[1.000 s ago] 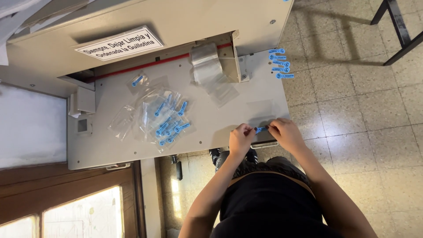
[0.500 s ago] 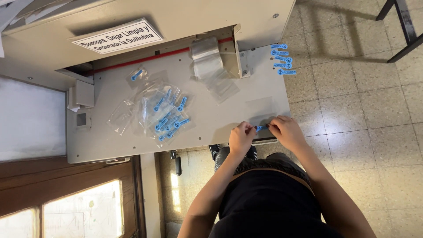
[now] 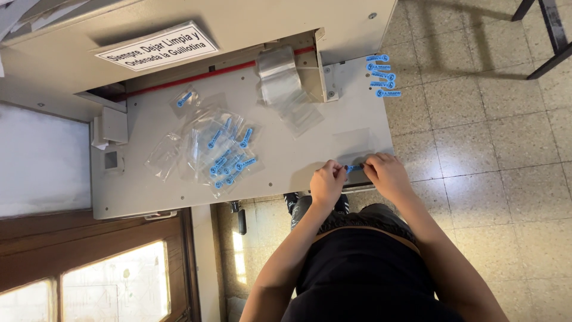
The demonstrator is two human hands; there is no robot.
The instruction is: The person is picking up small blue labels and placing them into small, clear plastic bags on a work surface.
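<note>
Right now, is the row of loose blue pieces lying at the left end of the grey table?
No, the row of blue pieces lies at the right far corner of the grey table.

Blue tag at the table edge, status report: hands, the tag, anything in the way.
Left hand and right hand both pinch one small blue tag at the table's near edge. Clear bag lies just beyond. Nothing between the hands.

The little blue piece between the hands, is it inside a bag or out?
Cannot tell. The blue piece is pinched between the left hand and right hand; too small to see any plastic around it.
</note>
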